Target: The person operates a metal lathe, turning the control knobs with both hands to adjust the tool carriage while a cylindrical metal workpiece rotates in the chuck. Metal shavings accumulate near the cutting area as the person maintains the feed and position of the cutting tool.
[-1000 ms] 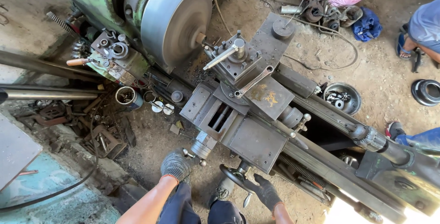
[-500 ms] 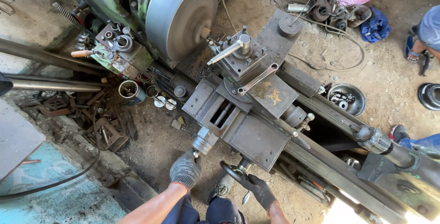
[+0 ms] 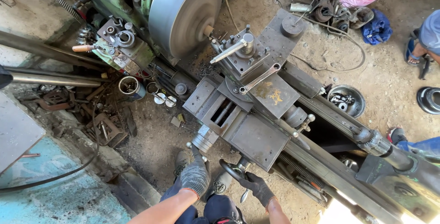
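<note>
A large worn metal lathe lies diagonally under me, its big round chuck plate (image 3: 185,15) at the top and its grey carriage (image 3: 250,132) in the middle. My left hand (image 3: 196,176), in a grey knit glove, grips the small crank handle (image 3: 201,142) at the carriage's near end. My right hand (image 3: 256,188), in a dark glove, holds the rim of the black handwheel (image 3: 232,169) on the carriage front. The tool post (image 3: 242,49) with its long lever sits just in front of the chuck plate.
Scrap metal parts and a tin can (image 3: 129,87) litter the dirt floor at left. Long steel bars (image 3: 50,79) reach in from the left edge. Another person's sandalled foot (image 3: 415,52) is at upper right, near a blue cloth (image 3: 376,27) and a round metal hub (image 3: 347,100).
My left hand has moved up from below the crank and closed on its handle. The view has shifted a little; my right hand stays on the handwheel.
</note>
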